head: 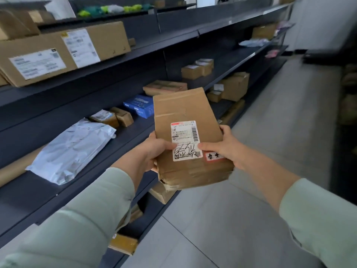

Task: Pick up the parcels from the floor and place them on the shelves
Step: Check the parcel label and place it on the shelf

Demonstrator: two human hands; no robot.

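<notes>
Both our hands, left hand (154,151) and right hand (222,147), grip one brown parcel (185,113), lifted but not yet shelved; shelves (135,136) already carry several.

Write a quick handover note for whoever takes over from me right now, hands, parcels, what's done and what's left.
Left hand and right hand: both grip the brown cardboard parcel, held in the air beside the shelves, label up.
Done: this parcel is off the floor; the white poly mailer and blue box lie on the shelf nearest it, among others.
Left: set this parcel on a shelf. No other floor parcels are in view.
</notes>
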